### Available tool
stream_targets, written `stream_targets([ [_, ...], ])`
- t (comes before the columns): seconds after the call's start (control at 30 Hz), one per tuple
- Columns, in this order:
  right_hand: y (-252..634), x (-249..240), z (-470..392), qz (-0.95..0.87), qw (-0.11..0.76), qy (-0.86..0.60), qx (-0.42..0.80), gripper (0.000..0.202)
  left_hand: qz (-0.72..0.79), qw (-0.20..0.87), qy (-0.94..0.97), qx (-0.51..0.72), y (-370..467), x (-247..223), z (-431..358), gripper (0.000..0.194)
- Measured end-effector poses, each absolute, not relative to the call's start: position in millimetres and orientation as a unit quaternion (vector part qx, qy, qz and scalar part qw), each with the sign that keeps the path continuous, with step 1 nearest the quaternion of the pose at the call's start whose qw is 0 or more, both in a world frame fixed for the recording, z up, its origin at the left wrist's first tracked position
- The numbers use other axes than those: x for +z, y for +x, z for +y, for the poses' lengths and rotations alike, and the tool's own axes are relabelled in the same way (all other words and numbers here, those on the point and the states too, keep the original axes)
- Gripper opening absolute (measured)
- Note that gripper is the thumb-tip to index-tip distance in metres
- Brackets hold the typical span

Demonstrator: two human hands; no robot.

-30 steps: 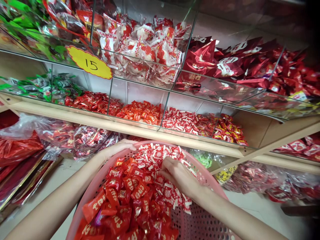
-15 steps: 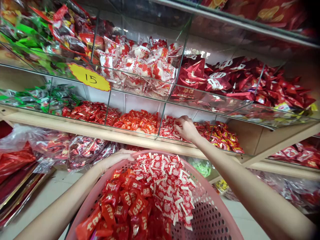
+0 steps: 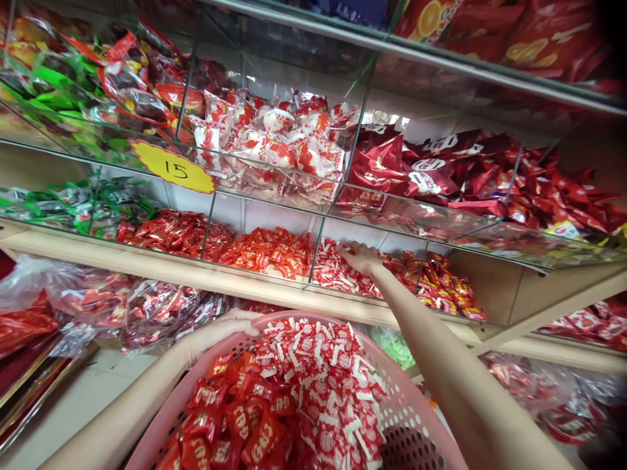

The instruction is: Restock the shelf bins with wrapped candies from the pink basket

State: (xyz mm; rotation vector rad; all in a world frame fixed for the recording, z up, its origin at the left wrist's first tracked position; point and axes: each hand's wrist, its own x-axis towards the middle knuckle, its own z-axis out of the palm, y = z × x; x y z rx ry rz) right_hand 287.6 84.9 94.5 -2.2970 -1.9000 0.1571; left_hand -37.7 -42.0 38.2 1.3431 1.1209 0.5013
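Left hand [image 3: 223, 333] clasps the basket [image 3: 443, 427] rim; one-sided hold, so a heavy heap could tip it. Right hand [image 3: 363, 259] is on the wrapped candies [image 3: 333, 271], fingers extended; can't tell if any are gripped. Overfull grab could spill, or knuckles clip the glass divider [image 3: 317, 251] just left.

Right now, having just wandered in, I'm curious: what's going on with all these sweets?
A person's left hand has its grip on the rim of a pink perforated plastic basket. Their right hand is among the red-and-white wrapped candies on the shelf; whether its grip has closed on any is too blurred to tell. The basket already holds red candies with gold lettering on one side and red-and-white candies in the basket beside them.
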Motion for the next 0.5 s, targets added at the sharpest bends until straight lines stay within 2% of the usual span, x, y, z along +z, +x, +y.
stream_targets([
  [0.2, 295.3, 96.3, 77.4, -0.679, 0.102, -0.719, 0.103, 0.069, 0.49, 0.602, 0.589, 0.223, -40.5, 27.5, -39.5, 0.043],
  [0.5, 298.7, 93.1, 48.6, -0.757, 0.166, -0.625, 0.092, 0.05, 0.425, 0.594, 0.652, 0.202, -33.5, 57.0, -46.7, 0.041],
])
